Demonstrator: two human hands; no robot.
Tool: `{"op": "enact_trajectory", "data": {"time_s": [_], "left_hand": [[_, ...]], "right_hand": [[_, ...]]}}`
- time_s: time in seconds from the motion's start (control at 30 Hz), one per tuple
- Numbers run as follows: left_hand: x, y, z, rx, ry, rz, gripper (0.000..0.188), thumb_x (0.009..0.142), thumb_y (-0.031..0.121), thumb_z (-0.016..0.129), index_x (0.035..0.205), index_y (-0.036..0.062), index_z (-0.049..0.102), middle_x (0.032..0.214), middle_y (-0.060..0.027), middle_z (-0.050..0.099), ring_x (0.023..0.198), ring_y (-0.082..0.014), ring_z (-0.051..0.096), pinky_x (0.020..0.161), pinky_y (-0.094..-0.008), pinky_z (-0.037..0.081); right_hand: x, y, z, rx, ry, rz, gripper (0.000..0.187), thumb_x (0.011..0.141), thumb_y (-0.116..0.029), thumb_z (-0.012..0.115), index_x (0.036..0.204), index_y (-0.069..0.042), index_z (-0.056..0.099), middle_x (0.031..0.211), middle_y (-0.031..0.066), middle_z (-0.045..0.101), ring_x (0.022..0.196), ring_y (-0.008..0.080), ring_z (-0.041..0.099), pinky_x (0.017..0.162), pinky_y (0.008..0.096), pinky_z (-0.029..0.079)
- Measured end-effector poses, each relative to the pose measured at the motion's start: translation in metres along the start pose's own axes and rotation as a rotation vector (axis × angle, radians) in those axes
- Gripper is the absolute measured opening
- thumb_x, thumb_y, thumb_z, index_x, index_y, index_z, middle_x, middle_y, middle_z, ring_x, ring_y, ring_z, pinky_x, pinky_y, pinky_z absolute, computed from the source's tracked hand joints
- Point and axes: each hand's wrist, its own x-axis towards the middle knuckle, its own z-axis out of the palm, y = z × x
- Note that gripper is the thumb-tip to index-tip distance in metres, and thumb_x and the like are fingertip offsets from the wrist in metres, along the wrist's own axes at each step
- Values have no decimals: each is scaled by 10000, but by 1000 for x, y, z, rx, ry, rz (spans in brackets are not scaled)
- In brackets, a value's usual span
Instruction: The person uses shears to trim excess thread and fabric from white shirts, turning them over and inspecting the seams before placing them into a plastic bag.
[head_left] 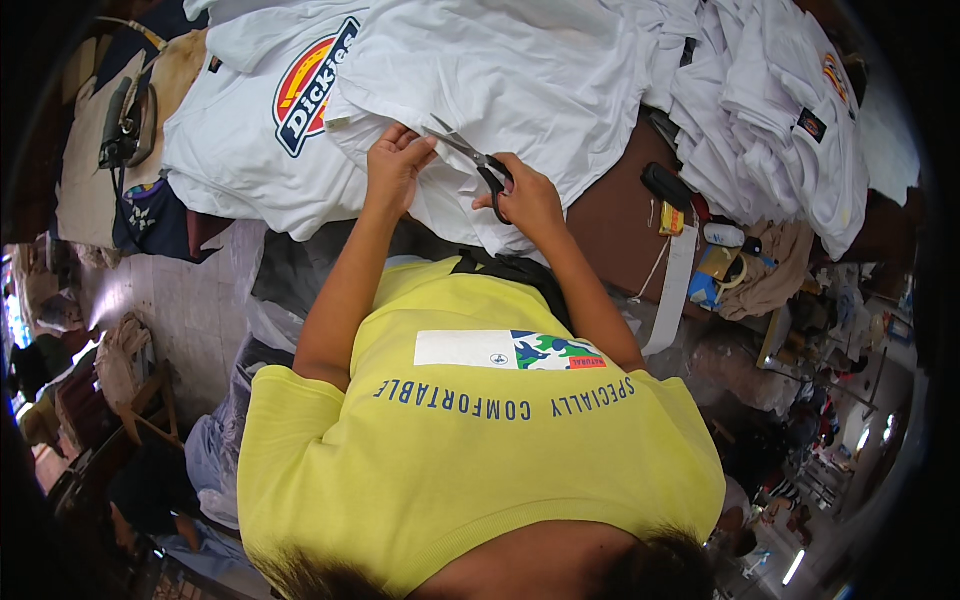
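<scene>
White T-shirts lie spread over the table in front of me, one with a red, yellow and dark blue print (315,90). My left hand (398,165) pinches the edge of the nearer white T-shirt (480,70) between thumb and fingers. Scissors (487,168) with black handles are in my right hand (532,205), its fingers through the loops. Their metal blades are parted and point up and left over the cloth, just right of my left fingertips. A small pale label (338,124) shows on the shirt near that hand. Whether the blades touch a thread is too small to tell.
A heap of white shirts (750,110) stands on the right. Below it lie a black case (665,186), a small yellow box (671,220) and a long white strip (672,290). A dark iron-like object (122,130) rests on tan cloth at far left.
</scene>
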Motion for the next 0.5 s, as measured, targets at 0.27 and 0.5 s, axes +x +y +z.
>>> {"op": "enact_trajectory", "data": {"time_s": [0.27,0.5], "left_hand": [[-1,-1,1,11,-4,14,338,786,-43,587,1111,1,503,1010,-59,603,875,-125,596,762,-250,502],[6,5,-5,-35,21,32,310,785,-32,590,1083,0,514,946,-49,605,829,-122,595,727,-254,503]], "right_hand": [[14,-19,-7,-19,-62,10,589,560,-366,799,1017,-87,552,670,105,577,622,256,581,564,347,434],[6,-4,-4,80,-63,76,497,598,-268,794,993,-74,562,670,110,591,611,262,591,563,342,444]]}}
